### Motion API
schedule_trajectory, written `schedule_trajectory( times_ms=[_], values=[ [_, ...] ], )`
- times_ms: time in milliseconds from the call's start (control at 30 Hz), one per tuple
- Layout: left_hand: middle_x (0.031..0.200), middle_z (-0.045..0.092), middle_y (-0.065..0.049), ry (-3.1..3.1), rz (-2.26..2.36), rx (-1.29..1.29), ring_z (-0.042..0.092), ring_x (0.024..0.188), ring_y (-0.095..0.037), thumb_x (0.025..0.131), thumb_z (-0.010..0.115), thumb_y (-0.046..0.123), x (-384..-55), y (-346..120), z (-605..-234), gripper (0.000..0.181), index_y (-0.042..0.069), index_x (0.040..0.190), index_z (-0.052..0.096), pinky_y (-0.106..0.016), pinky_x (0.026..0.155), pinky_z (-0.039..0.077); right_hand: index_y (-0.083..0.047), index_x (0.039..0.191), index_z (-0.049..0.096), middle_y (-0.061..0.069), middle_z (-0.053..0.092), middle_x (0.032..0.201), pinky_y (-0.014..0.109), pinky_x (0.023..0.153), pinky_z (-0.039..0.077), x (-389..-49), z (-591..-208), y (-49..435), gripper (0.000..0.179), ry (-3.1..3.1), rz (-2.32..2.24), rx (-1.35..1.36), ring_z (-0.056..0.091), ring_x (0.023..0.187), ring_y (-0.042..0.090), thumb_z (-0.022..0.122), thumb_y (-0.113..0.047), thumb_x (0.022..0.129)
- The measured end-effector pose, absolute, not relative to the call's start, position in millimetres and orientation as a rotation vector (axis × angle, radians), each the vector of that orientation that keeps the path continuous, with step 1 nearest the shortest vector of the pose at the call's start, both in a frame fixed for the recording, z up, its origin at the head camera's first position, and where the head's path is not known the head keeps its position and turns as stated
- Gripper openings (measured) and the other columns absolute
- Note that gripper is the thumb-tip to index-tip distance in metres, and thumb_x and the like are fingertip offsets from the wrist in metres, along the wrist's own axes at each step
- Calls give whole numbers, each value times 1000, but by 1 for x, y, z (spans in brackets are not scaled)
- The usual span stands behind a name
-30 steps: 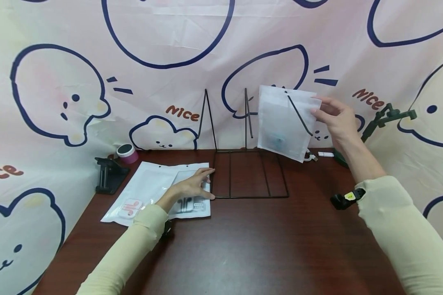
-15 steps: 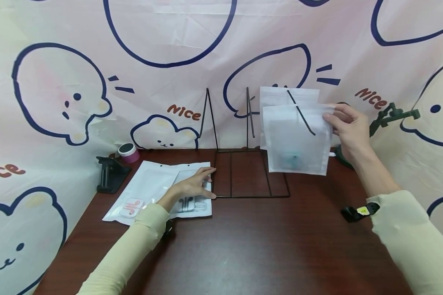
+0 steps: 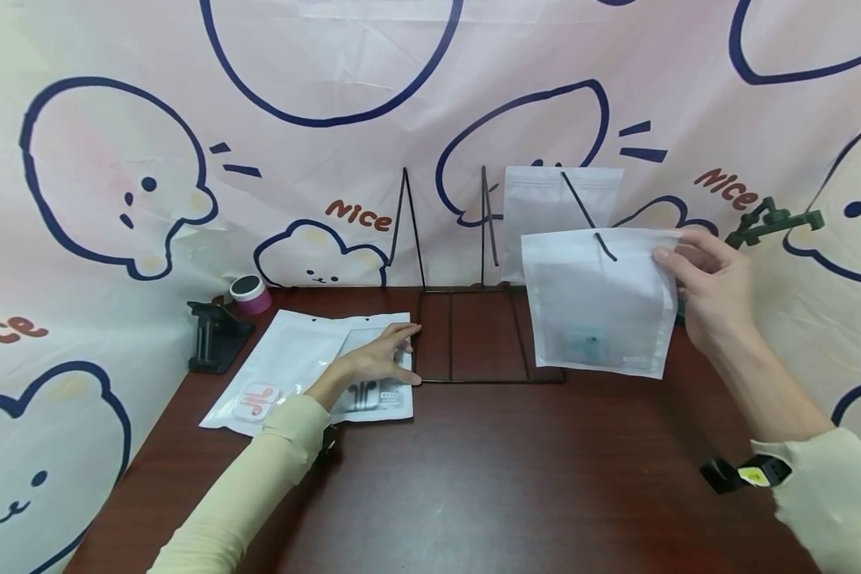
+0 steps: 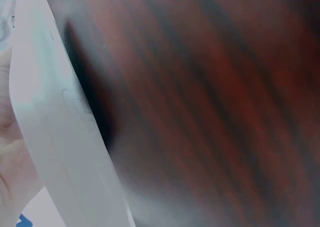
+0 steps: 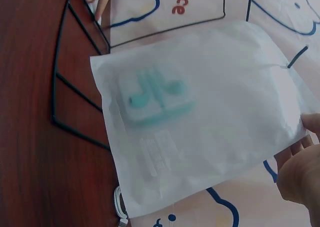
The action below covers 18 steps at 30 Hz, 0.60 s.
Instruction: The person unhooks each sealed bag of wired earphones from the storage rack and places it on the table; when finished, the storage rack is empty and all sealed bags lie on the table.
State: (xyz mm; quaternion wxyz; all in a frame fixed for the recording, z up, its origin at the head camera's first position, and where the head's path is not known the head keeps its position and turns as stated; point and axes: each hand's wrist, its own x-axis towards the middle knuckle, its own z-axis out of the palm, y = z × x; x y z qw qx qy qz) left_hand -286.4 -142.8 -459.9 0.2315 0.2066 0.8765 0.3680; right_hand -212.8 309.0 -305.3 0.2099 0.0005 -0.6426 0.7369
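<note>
My right hand [image 3: 717, 287] pinches the top right corner of a white zip pouch [image 3: 595, 307], which hangs near the free end of a black wire hook [image 3: 578, 199]. Through its cloudy front, the right wrist view shows teal earphones [image 5: 155, 94] in a case. Farther back on the same hook hangs a second white pouch [image 3: 534, 195], partly covered by the first. The hook belongs to a black wire rack [image 3: 488, 382] standing on the table. At the rack's left side rests my left hand [image 3: 373, 359], fingers spread, over a flat white bag [image 3: 304, 339] with earphones printed on it.
A black stand [image 3: 211, 339] and a pink jar with a white lid [image 3: 249, 295] are at the back left. A green jointed arm [image 3: 775, 223] rises at the right. Behind the pouch, a white cable [image 5: 119, 204] lies on the table.
My right hand has drawn the front pouch toward me, down and rightward along the hook, uncovering the second pouch behind it. The left hand has stayed in place.
</note>
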Motion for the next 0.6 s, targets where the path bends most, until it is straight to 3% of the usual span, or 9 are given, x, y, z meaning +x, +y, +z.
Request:
schedule_trajectory(
  times_ms=[267, 467, 600],
  values=[
    [158, 31, -13, 2417, 1011, 571, 48, 125, -29, 86, 87, 27, -286, -143, -458, 107, 13, 167, 19, -53, 111, 39, -2, 110, 78, -1, 75, 90, 22, 66, 55, -187, -306, 311, 24, -1706, 2069, 17, 65, 86, 15, 81, 3, 87],
    [156, 32, -12, 2419, 1012, 561, 50, 118, -26, 85, 87, 26, -287, -142, -458, 107, 14, 167, 19, -47, 104, 44, 2, 121, 74, 2, 77, 99, 24, 71, 59, -168, -306, 316, 31, -1684, 2112, 91, 69, 94, 17, 76, 5, 91],
    [159, 29, -11, 2402, 1031, 557, 48, 122, -26, 86, 87, 25, -286, -142, -459, 106, 14, 167, 19, -49, 108, 41, 3, 124, 72, 4, 74, 114, 25, 76, 59, -156, -306, 321, 32, -1660, 2111, 72, 67, 104, 20, 74, 4, 93]
  ],
)
